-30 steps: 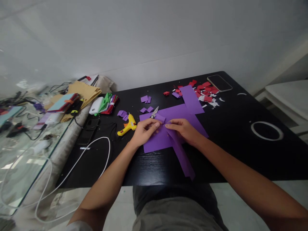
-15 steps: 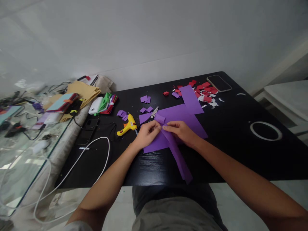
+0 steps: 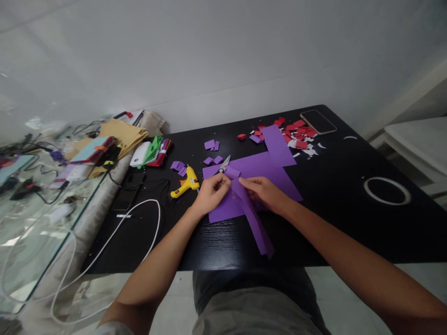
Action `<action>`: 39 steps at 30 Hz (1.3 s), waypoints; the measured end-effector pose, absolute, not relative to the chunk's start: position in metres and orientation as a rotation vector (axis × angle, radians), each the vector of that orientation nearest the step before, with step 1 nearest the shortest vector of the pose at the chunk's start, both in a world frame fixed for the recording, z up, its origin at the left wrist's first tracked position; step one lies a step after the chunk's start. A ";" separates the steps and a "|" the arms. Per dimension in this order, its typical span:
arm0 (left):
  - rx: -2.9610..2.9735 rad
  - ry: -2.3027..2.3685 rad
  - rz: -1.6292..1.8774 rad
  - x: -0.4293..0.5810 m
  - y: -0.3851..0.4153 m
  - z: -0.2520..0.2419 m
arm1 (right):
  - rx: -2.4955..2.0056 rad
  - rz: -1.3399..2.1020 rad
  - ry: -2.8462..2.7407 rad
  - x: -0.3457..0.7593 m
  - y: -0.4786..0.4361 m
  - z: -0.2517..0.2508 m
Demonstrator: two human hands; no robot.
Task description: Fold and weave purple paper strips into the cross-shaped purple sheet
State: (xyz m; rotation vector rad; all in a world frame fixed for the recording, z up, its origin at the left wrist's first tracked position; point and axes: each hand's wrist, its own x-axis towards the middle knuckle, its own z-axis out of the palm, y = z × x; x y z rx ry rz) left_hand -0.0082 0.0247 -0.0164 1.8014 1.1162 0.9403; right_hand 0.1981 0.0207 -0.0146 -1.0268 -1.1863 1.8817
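Between my two hands is a long folded strip of purple paper (image 3: 254, 220), its free end hanging toward the table's front edge. My left hand (image 3: 212, 191) is closed in a pinch at the strip's upper left end. Thumb and fingers of my right hand (image 3: 260, 190) pinch the strip's upper right side. Beneath them lie larger purple sheets (image 3: 223, 212). Just beyond my left hand, scissors (image 3: 224, 164) rest with the blades pointing away and the handles partly hidden. A small purple piece (image 3: 232, 172) sits beside them.
Left of my hands lies a yellow glue gun (image 3: 187, 183). Small purple pieces (image 3: 211, 145) and red and white scraps (image 3: 298, 136) are scattered toward the back. A phone (image 3: 317, 122) lies at the far right corner. A white cable (image 3: 157, 218) loops at left; a ring (image 3: 386, 190) lies right.
My hands have moved slightly apart at the top of the strip. The strip's hanging end has shifted a little left and up, and its fold has opened somewhat.
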 end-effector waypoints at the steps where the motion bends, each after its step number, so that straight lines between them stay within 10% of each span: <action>1: 1.788 1.114 0.945 -0.008 0.025 -0.016 | -1.009 1.935 -1.154 0.198 0.020 -0.014; 39: 1.019 1.064 1.106 -0.003 0.032 -0.010 | -1.084 1.859 -1.262 0.195 0.012 -0.010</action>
